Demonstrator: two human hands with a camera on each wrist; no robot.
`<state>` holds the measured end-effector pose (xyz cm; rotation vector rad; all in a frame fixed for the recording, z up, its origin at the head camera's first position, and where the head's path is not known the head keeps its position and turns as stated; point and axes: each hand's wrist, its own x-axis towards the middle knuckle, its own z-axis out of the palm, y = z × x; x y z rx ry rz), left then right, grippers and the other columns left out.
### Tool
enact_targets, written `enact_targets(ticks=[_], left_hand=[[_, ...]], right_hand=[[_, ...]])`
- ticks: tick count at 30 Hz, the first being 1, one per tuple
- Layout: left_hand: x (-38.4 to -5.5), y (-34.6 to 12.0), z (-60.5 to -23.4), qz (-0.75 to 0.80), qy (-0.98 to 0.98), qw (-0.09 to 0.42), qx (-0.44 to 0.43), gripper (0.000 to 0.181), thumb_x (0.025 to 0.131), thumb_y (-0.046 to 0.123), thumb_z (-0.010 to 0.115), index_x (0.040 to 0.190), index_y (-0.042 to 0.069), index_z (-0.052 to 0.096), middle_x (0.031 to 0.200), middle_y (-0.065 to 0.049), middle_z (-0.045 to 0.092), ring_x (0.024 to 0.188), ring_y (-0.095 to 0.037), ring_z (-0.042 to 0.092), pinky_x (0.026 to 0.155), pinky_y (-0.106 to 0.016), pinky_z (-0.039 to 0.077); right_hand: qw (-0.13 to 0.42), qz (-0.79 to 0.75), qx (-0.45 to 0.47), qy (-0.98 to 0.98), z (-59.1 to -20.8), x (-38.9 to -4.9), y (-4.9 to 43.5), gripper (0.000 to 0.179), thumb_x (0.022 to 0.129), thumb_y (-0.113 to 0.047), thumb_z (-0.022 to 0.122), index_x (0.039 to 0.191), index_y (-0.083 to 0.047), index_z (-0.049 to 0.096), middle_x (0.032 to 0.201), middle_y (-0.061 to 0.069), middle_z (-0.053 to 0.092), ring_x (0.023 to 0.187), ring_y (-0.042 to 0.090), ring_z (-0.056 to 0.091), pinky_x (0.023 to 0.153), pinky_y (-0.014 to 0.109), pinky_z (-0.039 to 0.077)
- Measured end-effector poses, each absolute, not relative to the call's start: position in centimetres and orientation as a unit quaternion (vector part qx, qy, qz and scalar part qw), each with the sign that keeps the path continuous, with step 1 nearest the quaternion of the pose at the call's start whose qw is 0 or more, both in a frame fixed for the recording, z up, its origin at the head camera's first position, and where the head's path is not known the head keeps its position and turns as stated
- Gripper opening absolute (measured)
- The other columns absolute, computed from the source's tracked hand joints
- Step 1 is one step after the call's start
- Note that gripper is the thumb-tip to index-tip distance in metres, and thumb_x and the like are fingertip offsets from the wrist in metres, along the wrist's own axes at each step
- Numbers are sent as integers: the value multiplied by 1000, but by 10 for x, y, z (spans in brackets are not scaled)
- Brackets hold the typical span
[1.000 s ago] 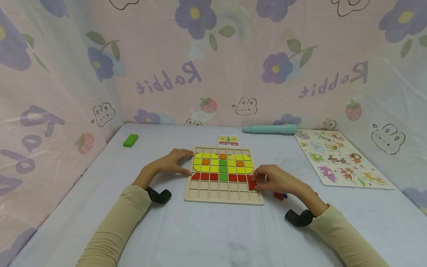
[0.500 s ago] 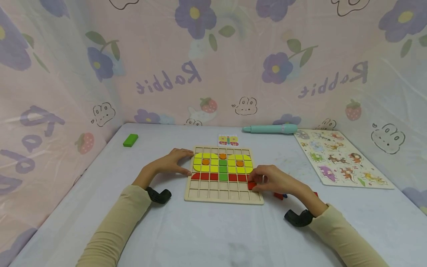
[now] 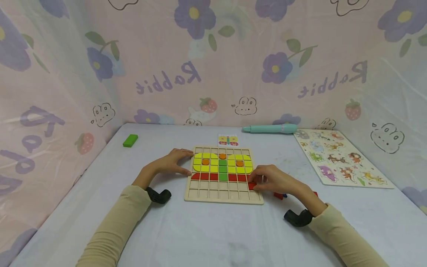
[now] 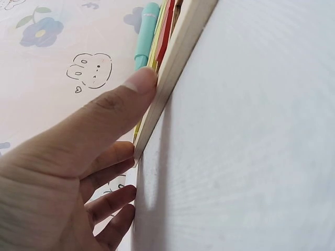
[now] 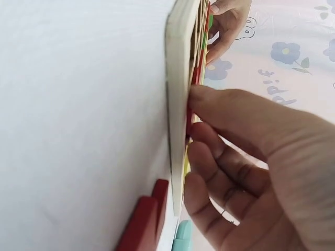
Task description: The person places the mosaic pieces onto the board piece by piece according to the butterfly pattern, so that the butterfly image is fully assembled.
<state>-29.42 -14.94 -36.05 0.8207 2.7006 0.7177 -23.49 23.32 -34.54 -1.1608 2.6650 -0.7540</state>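
Observation:
A wooden grid board (image 3: pixel 208 194) lies flat on the table, with yellow, orange, green and red tiles filling its upper and middle cells. The fingertips and thumb of my left hand (image 3: pixel 169 163) touch the board's left edge, with the fingers fairly straight. At the right side my right hand (image 3: pixel 274 178) pinches a red tile (image 3: pixel 252 186) in the cell below the right end of the red row. In the right wrist view the thumb (image 5: pixel 220 102) presses on the red piece, which the fingers partly hide. The left wrist view shows the left thumb (image 4: pixel 118 107) against the wooden rim.
A pattern card (image 3: pixel 228 140) lies behind the board. Loose red and blue pieces (image 3: pixel 278 195) lie beside the right wrist. A green block (image 3: pixel 130 140) is at back left, a teal pen (image 3: pixel 269 128) at the back, an animal puzzle board (image 3: pixel 343 157) at right.
My right hand has moved slightly left with the red tile, which now sits further into its cell at the board's right side. My left hand stays at the left edge.

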Motion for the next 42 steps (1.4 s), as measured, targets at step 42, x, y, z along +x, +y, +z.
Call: enact_targets(ticks=[42], left_hand=[[-293, -149, -360, 250, 922, 112, 275, 77, 77, 38, 74, 141, 9, 41, 148, -9, 35, 138, -30, 19, 111, -52, 17]], right_hand=[[136, -249, -302, 910, -341, -238, 317, 21, 82, -19, 72, 101, -11, 65, 93, -3, 63, 78, 8, 55, 71, 22, 51]])
